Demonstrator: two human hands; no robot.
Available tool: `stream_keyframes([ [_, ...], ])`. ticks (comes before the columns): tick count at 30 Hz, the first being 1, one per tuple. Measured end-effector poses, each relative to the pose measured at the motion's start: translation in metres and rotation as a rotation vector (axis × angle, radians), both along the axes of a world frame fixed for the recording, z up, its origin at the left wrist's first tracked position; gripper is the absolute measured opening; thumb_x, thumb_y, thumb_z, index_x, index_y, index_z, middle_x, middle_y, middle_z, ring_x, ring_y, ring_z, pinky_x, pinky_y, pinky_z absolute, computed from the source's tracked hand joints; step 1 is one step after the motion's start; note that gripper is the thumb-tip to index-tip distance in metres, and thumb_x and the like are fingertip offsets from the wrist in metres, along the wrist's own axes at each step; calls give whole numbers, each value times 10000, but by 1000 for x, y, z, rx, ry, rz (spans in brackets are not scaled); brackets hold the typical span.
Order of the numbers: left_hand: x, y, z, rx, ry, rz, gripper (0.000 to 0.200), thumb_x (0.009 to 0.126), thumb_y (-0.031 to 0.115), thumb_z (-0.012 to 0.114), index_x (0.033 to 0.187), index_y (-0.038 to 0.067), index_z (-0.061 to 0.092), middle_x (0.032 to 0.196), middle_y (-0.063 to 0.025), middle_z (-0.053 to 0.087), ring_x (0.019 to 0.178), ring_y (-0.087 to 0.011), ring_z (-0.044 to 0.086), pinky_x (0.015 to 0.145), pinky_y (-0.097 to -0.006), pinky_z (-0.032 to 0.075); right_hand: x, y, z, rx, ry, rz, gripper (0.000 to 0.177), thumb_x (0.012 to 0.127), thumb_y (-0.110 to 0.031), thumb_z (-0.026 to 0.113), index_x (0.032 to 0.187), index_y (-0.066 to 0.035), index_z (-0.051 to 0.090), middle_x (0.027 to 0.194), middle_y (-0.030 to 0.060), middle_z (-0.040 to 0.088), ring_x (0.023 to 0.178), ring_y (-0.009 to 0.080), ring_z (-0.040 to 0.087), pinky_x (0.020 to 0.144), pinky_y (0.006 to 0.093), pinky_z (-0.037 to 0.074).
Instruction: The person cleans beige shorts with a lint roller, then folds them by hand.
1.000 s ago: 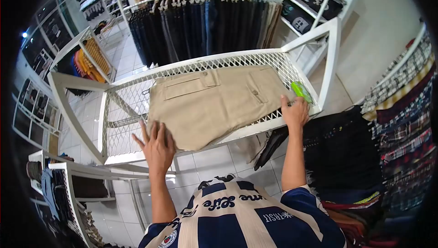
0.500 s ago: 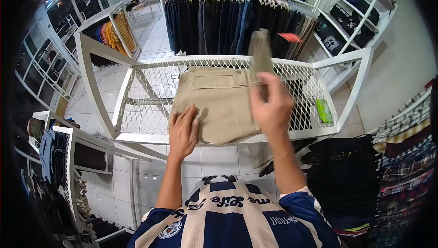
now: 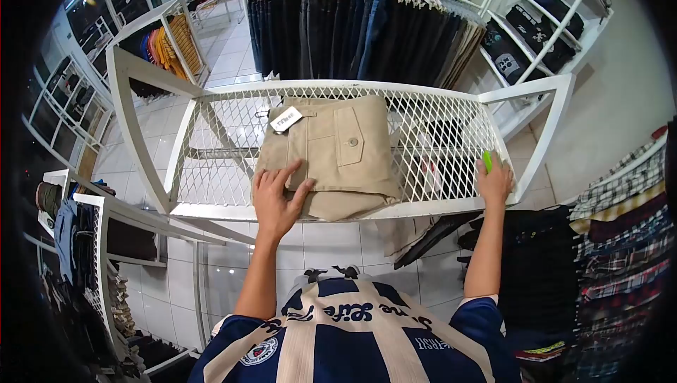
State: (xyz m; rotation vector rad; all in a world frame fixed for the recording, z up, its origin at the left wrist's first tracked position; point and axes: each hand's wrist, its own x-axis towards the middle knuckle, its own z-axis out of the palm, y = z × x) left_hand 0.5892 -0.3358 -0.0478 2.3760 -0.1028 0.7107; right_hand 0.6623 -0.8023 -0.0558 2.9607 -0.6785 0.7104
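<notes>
Folded khaki trousers (image 3: 335, 150) lie on the white mesh rack top, a buttoned pocket facing up and a white tag (image 3: 285, 120) at their upper left. My left hand (image 3: 278, 198) rests on their lower left part, its fingers spread. Off to the right, my right hand (image 3: 496, 184) is closed around a small bright green packet (image 3: 487, 162) near the rack's right end. Most of that packet is hidden under the fingers.
The white metal rack (image 3: 324, 208) has raised side frames. Behind it hangs a row of dark trousers (image 3: 317, 34) on a rail. Shelves with folded black shirts (image 3: 539, 31) stand back right; plaid shirts (image 3: 624, 242) hang at the right.
The raised part of the trousers has been folded over, so the pocket and white tag now show. My right hand has let go of them and moved right onto the green packet.
</notes>
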Motion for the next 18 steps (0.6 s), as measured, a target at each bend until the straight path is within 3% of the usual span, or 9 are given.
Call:
stream_keyframes([
  [5,0,5,-8,-251,4,-30,231,885,91,694,1111,67,738,826,-86,581,675,-196,524,940,-356,412,5,-8,-5,118,28,5,476,946,-295,635,1414,-249,558,1236,200,575,1151,408,547,986,551,428],
  [7,0,4,-14,-673,-30,12,246,870,30,679,1110,45,732,874,-109,582,660,-195,507,858,-355,443,6,2,-2,139,24,22,463,939,-255,648,1396,-242,577,1223,209,582,1131,408,559,969,543,444],
  [9,3,5,-15,-608,-32,57,278,861,-14,655,1127,35,722,901,-117,569,706,-225,519,812,-374,456,6,31,3,253,-82,335,448,940,-200,641,1381,-146,579,1205,221,592,1147,404,551,981,512,446],
  [11,3,1,-21,-151,-205,143,321,840,-47,632,1130,54,727,891,-105,559,772,-251,528,797,-391,453,-15,116,40,451,-186,663,497,933,-233,682,1402,-113,568,1228,207,586,1139,357,586,999,438,465],
  [12,2,-2,-18,-133,-160,163,335,821,-26,633,1115,89,743,883,-95,555,847,-270,549,920,-429,451,-21,151,45,461,-153,852,509,921,-211,695,1405,-119,565,1245,198,578,1149,353,583,1008,435,462],
  [13,0,-4,-17,-126,-157,166,335,821,-26,633,1115,89,743,883,-95,555,847,-270,549,920,-429,451,-25,182,48,470,-125,1040,523,909,-189,708,1408,-125,563,1263,189,569,1159,349,580,1017,433,459],
  [15,0,-6,-18,98,-92,275,323,806,33,656,1101,121,753,884,-96,562,869,-268,575,1087,-520,360,-30,223,51,469,106,1298,536,884,-143,726,1396,-123,569,1287,178,557,1180,354,572,1036,429,448],
  [16,1,-5,-23,80,-50,282,309,806,76,662,1094,140,757,881,-95,565,894,-267,592,1166,-600,234,-15,222,41,473,94,1296,536,884,-143,726,1396,-123,569,1287,178,557,1180,354,572,1036,429,448],
  [18,4,-2,-22,90,-64,266,311,803,74,662,1091,139,757,878,-96,568,891,-268,591,1158,-594,252,41,209,11,467,146,1206,434,883,-132,706,1310,-118,631,1255,169,565,1205,343,546,1038,432,445],
])
